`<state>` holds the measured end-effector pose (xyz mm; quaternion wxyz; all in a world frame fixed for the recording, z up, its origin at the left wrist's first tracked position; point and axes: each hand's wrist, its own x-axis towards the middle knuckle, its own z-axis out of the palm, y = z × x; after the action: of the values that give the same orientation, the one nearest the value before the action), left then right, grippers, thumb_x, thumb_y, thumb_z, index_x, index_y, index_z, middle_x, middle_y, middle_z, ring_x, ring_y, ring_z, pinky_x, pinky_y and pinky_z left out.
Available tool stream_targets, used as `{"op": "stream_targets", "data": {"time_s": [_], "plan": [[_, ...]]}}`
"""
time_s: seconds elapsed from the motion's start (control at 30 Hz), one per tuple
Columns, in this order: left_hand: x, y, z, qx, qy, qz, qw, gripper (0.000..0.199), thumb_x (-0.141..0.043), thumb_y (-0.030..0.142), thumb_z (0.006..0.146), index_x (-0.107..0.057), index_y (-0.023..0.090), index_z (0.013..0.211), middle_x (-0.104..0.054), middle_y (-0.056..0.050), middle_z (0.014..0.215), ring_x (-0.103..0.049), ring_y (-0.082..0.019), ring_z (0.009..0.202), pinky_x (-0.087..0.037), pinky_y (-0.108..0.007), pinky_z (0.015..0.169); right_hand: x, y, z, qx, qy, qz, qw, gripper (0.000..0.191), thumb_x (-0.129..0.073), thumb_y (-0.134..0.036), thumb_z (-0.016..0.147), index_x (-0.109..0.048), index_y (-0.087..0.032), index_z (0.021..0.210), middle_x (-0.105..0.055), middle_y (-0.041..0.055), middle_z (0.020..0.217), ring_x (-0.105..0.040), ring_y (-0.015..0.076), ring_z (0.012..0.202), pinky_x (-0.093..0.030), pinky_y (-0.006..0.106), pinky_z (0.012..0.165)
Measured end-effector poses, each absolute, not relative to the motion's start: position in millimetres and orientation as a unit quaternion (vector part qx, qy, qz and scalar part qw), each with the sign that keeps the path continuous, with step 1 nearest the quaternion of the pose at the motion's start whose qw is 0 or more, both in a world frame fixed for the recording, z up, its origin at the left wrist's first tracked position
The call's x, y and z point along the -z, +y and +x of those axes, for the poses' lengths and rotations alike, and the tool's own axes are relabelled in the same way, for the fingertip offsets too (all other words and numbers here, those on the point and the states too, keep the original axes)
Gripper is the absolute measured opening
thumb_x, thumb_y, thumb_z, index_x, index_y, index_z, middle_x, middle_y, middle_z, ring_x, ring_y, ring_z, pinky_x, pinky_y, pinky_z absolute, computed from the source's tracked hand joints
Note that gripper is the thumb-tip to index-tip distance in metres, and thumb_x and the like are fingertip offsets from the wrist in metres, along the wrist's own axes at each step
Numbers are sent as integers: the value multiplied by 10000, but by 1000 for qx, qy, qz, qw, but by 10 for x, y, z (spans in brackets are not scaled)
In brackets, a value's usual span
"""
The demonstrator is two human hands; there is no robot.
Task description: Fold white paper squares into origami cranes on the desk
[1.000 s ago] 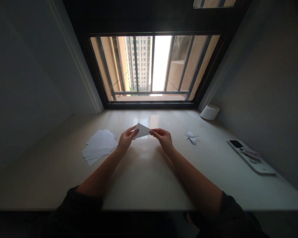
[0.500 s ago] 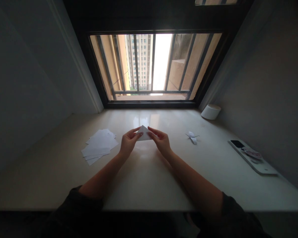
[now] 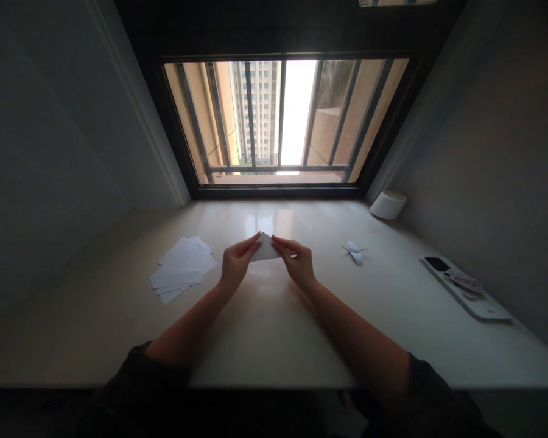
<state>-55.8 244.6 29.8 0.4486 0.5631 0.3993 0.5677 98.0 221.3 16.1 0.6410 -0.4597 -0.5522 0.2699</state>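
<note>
A folded white paper triangle (image 3: 265,248) is held between my two hands, its point facing the window. My left hand (image 3: 238,258) pinches its left side between thumb and fingers. On the right side, my right hand (image 3: 296,260) pinches the paper in the same way. Several loose white sheets (image 3: 182,264) lie overlapping to the left of my hands. A folded paper crane (image 3: 355,252) rests to the right of them.
A white surface (image 3: 265,340) spreads beneath a barred window (image 3: 281,121). At the back right stands a white cylindrical object (image 3: 388,205). A phone (image 3: 461,289) with an attachment on its back lies near the right wall.
My thumbs have shifted slightly toward the upper edges of the folded paper, and more of its face shows. The sheets, crane and phone lie as before.
</note>
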Motion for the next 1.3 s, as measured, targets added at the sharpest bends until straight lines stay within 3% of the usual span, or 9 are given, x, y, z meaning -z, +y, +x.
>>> {"op": "stream_targets", "data": {"time_s": [0.13,0.27,0.47,0.7,1.0,1.1,1.2,1.3], "plan": [[-346,2432,-572,-567,415,558,441,389,-735,379,659,-707,187,996,-717,-68,965,-654,-224,873,-503,-328,806,-187,2201,1004,-244,-581,-464,623,238,-617,-363,788,-715,-260,980,-694,32,804,-591,161,672,-470,280,599],[-394,2433,-607,-536,440,562,451,501,-750,390,637,-665,197,1091,-731,-68,876,-667,-224,781,-511,-332,737,-207,2194,1029,-239,-598,-470,604,249,-606,-383,793,-717,-262,980,-665,33,746,-566,155,635,-459,280,585],[-396,2455,-637,-516,444,592,432,314,-745,393,633,-742,188,871,-723,-85,906,-669,-262,836,-496,-351,773,-209,2200,1074,-234,-624,-475,574,254,-601,-399,796,-715,-279,988,-647,41,745,-555,161,631,-465,297,605],[-388,2452,-638,-503,454,610,412,306,-719,401,662,-737,199,892,-721,-70,918,-663,-270,863,-487,-365,795,-156,2250,1098,-237,-629,-473,570,262,-611,-404,791,-710,-281,999,-645,40,746,-556,159,616,-468,302,606],[-402,2470,-633,-486,430,596,474,283,-736,395,643,-745,180,826,-731,-79,856,-665,-240,778,-484,-335,739,-131,2268,1122,-256,-620,-477,568,270,-631,-420,765,-719,-265,968,-680,37,777,-589,169,654,-475,306,641],[-407,2469,-632,-488,427,585,488,282,-746,390,630,-745,177,815,-732,-78,844,-662,-236,771,-483,-331,738,-150,2283,1118,-285,-588,-480,585,384,-679,-423,715,-676,-248,1057,-685,30,789,-601,167,665,-488,308,658],[-383,2472,-618,-504,430,565,491,300,-744,388,635,-743,170,841,-732,-79,852,-655,-228,766,-481,-327,731,-168,2309,1096,-341,-512,-485,621,656,-756,-417,619,-550,-231,1214,-668,10,772,-596,152,624,-504,298,613],[-337,2475,-592,-535,440,526,494,346,-749,400,623,-738,163,875,-731,-76,857,-645,-218,755,-485,-324,710,-165,2322,1046,-424,-432,-475,639,759,-792,-423,544,-516,-205,1217,-641,-8,730,-575,133,566,-515,291,565]]}}
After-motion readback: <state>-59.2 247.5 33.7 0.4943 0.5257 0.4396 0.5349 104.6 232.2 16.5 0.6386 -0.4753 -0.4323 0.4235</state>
